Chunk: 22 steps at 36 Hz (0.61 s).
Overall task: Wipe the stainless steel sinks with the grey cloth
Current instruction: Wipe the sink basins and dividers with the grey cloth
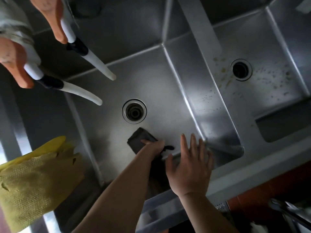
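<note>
The dark grey cloth [139, 138] lies on the floor of the left stainless steel sink [165, 91], just in front of its round drain [134, 111]. My left hand [154, 145] reaches down into this basin and grips the cloth's near edge; part of the cloth trails back under my wrist. Beside it, my right hand [190, 165] is spread flat with straight fingers against the front wall, near the basin's front right corner. The right sink [269, 91] beyond the divider [217, 105] carries brownish specks and stains around its drain [241, 69].
Yellow rubber gloves [33, 179] hang over the left sink's left edge. Two white spouts [96, 63] [84, 93] with orange handles hang over the basin from the upper left. Metal utensils [289, 214] and an orange surface [262, 194] sit at the bottom right.
</note>
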Available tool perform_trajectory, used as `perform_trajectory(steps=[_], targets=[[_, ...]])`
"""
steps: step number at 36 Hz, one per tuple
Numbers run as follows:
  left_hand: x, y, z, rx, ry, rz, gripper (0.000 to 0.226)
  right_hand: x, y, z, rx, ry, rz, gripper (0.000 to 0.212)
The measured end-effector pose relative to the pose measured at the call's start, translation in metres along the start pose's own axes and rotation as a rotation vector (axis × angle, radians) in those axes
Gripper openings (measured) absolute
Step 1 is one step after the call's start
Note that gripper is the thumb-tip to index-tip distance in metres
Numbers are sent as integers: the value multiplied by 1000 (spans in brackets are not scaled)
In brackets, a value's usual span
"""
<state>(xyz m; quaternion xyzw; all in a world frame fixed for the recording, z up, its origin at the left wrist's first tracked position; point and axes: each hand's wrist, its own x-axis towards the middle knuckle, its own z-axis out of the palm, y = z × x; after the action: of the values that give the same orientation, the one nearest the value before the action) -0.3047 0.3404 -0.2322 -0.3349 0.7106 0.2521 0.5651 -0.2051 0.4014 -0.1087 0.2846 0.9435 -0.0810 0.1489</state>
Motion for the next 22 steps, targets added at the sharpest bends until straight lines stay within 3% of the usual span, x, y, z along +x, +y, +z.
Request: perform_trajectory(steps=[2, 8, 10, 12, 13, 17, 20, 22], targets=[[-1, -3, 9, 149, -77, 67, 97, 0, 0, 1, -3, 16, 2, 74], [7, -31, -18, 617, -34, 246, 104, 0, 1, 3, -9, 7, -5, 73], [8, -40, -33, 738, 25, 359, 88, 0, 1, 3, -1, 16, 0, 73], [7, -46, -50, 742, 126, 474, 65, -1, 1, 3, 17, 9, -12, 74], [7, -50, -57, 722, 163, 504, 64, 0, 1, 2, 25, 3, -18, 74], [13, -70, -71, 731, 218, 532, 78, -3, 4, -4, 100, 18, -73, 73], [22, -83, -66, 784, 170, 512, 80, -6, 21, -16, 260, 178, -105, 72], [27, -91, -58, 911, 171, 478, 78, -2, 44, -28, 248, 289, -19, 72]])
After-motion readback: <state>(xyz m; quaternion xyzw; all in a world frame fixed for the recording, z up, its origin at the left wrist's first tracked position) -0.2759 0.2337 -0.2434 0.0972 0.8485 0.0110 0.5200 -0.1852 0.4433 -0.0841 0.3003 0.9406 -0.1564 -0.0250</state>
